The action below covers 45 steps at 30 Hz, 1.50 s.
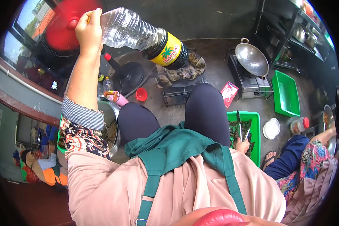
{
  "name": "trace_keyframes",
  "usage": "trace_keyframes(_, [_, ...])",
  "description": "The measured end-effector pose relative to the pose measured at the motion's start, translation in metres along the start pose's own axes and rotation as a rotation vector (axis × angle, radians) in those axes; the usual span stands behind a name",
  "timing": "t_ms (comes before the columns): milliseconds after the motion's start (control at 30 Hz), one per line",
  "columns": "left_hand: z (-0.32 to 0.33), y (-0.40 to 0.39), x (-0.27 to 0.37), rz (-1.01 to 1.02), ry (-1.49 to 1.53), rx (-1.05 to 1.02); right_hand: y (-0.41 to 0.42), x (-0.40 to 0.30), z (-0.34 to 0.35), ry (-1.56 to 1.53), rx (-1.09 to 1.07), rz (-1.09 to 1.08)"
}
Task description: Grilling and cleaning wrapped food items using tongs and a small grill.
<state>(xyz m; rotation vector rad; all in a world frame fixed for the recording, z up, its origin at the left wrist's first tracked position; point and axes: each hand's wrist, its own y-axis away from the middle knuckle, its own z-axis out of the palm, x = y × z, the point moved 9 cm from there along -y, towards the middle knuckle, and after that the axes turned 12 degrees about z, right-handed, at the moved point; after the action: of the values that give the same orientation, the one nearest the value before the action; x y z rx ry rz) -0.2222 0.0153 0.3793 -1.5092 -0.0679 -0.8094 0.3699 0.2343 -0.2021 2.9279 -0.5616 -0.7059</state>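
Note:
My left hand (91, 29) is raised at the upper left, gripping the narrow end of a large clear plastic bottle (132, 29). The bottle has a yellow and black label and tilts down to the right; how much it holds I cannot tell. Behind its lower end, scorched-looking dried leaves (182, 73) lie on top of a small stove (178, 94). My right hand (242, 145) is low beside my right knee, closed around metal tongs (239, 124). Under the tongs stands a green plastic basin (255, 132) containing dark leafy pieces.
A steel wok (252, 59) sits on a gas stove (254, 89), near another green basin (286, 94). A large metal pot (115, 138) is by my left knee. A red fan (73, 24) stands by the window. Another person (288, 155) sits close on the right.

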Motion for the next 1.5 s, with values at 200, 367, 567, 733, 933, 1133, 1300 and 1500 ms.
trace_keyframes(200, [0.025, -0.009, 0.019, 0.063, 0.097, -0.015, 0.006, 0.017, 0.015, 0.017, -0.056, 0.032])
trace_keyframes(367, [0.032, -0.009, 0.038, 0.194, 0.000, 0.004, 0.015, 0.023, 0.023, 0.034, -0.114, -0.006])
trace_keyframes(567, [0.035, -0.004, 0.058, 0.306, -0.112, 0.002, 0.014, 0.012, 0.024, -0.005, -0.156, -0.043])
trace_keyframes(733, [0.039, -0.001, 0.064, 0.335, -0.185, -0.035, 0.010, -0.044, -0.001, -0.152, -0.069, -0.198])
trace_keyframes(933, [0.047, 0.028, 0.082, 0.400, -0.192, -0.134, 0.098, -0.257, -0.153, -0.656, -0.053, -0.814])
trace_keyframes(1133, [0.052, 0.101, 0.096, 0.405, -0.179, -0.163, 0.251, -0.389, -0.236, -0.715, -0.213, -1.365])
trace_keyframes(1300, [0.042, 0.151, 0.089, 0.335, -0.279, -0.153, 0.292, -0.403, -0.195, -0.691, -0.369, -1.311])
trace_keyframes(1500, [0.038, 0.179, 0.073, 0.180, -0.387, -0.337, 0.295, -0.388, -0.139, -0.673, -0.582, -1.287])
